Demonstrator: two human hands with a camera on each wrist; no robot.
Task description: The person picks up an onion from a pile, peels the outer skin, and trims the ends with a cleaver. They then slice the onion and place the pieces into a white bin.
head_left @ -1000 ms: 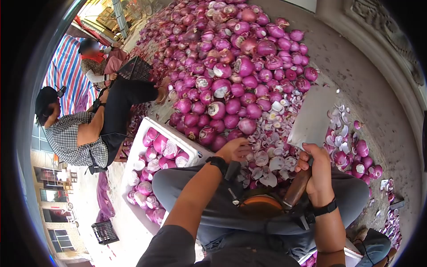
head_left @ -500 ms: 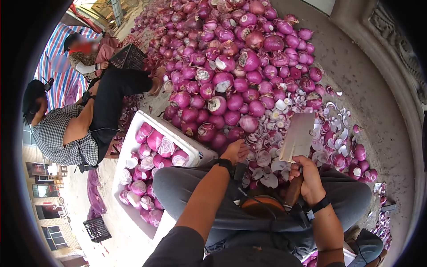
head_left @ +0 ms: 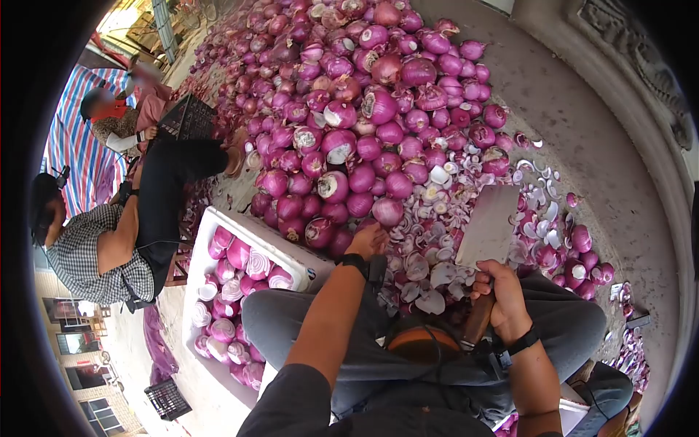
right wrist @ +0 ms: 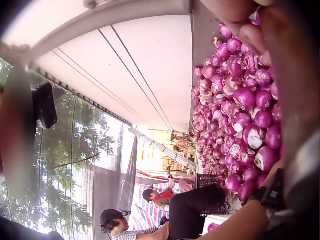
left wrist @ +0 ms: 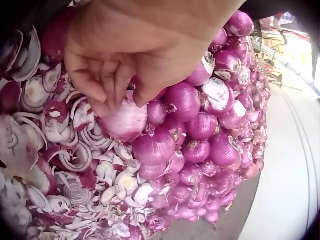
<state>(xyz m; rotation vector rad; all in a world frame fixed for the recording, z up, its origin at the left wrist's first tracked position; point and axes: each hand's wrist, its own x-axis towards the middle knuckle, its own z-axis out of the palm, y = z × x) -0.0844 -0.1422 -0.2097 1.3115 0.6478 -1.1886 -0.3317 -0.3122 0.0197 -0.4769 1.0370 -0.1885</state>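
Note:
A big heap of red onions covers the ground ahead. My left hand reaches to its near edge; in the left wrist view the left hand curls thumb and fingers round one pale red onion on top of cut slices. My right hand grips the wooden handle of a cleaver, whose blade points up and away over the onion scraps. In the right wrist view the onion heap and my left arm's watch show; the cleaver is not visible there.
A white foam box of halved onions stands left of my knee. Onion slices and peels litter the ground in front. A round wooden block sits between my legs. Two people sit at left near a black crate.
My left hand has moved forward to the heap's edge and closed on an onion. The cleaver has come down and nearer to me from its raised position.

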